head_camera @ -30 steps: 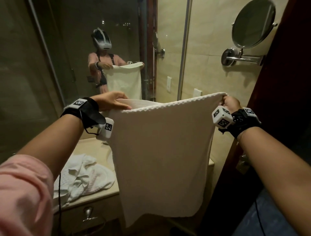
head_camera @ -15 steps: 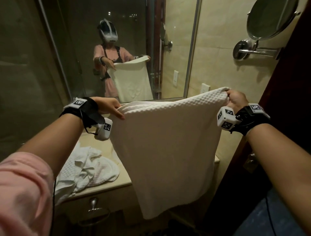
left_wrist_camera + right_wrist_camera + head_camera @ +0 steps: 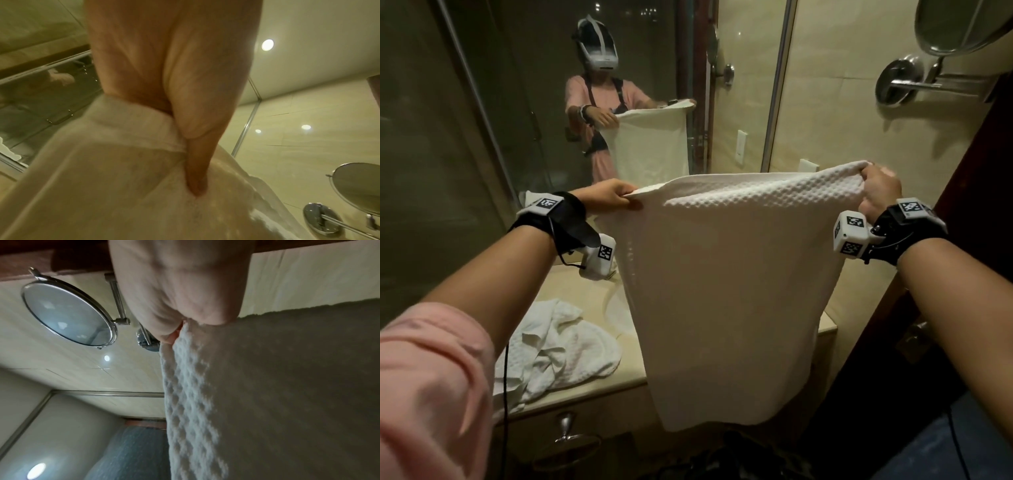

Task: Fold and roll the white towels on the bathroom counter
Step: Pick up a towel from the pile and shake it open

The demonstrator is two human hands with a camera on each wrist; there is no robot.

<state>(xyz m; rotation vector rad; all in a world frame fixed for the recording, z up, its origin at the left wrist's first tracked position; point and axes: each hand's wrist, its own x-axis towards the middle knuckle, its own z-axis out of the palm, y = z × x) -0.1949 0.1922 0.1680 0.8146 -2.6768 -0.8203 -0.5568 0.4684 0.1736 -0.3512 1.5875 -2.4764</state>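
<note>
Two hands pinch the top edge of one white towel (image 3: pixel 722 274), one at each upper corner. The left hand (image 3: pixel 606 197) has fingers curled over the corner with the thumb beneath; the left wrist view shows a finger pressed into the cloth. The right hand (image 3: pixel 878 192) is a closed fist on the other corner, the waffle weave bunched between thumb and fingers in the right wrist view.

Held this way the towel hangs flat in the air in front of the counter (image 3: pixel 585 294), its lower edge below the counter's front. It looks doubled, though I cannot be sure. By my judgement it is light, soft and limp — it will sag wherever it is not held, so the corners and top edge are the right places to grip, and the textured weave should not slip.

Count: two towels in all — the one held, and a second towel (image 3: pixel 558 353) lying crumpled on the counter to the left, not yet folded. One round wall mirror (image 3: pixel 959 24) sits upper right.
</note>
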